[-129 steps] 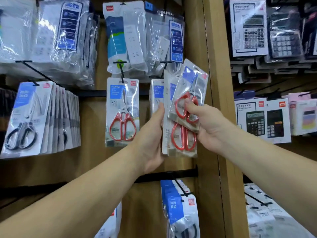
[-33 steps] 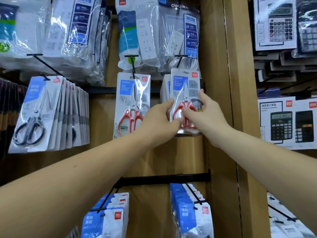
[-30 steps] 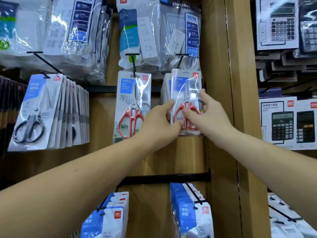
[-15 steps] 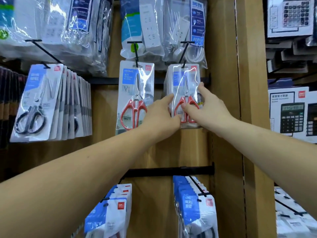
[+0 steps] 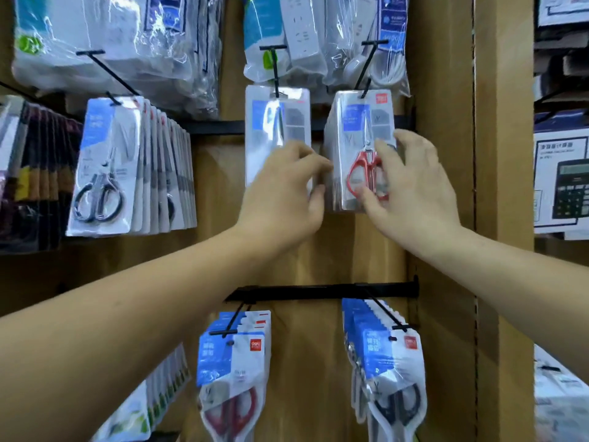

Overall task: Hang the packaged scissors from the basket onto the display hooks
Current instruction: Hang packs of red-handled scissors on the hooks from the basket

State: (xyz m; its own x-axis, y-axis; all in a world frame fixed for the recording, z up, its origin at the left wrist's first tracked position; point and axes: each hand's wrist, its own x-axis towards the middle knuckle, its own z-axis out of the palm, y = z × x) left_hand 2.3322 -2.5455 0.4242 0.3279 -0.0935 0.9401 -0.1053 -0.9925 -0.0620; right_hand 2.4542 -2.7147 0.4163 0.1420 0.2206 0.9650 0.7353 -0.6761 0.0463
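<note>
A stack of packaged red-handled scissors (image 5: 357,148) hangs on a black display hook (image 5: 366,68) at the upper right of the wooden panel. My left hand (image 5: 283,193) has curled fingers at the stack's left edge and holds it there. My right hand (image 5: 414,186) rests with spread fingers and thumb on the front package, partly covering the red handles. One more red scissors package (image 5: 277,122) hangs on the neighbouring hook to the left, its lower half hidden behind my left hand. No basket is in view.
Black-handled scissors packs (image 5: 108,167) fill a hook at the left. Bagged power strips (image 5: 287,33) hang above. Two lower hooks carry more scissors packs (image 5: 232,371) (image 5: 389,368). A wooden upright (image 5: 503,186) separates off boxed calculators (image 5: 564,183) at the right.
The package my right hand carried now hangs on the right hook at the front of the stack. Both hands stay at the stack, and the view has tilted downward.
</note>
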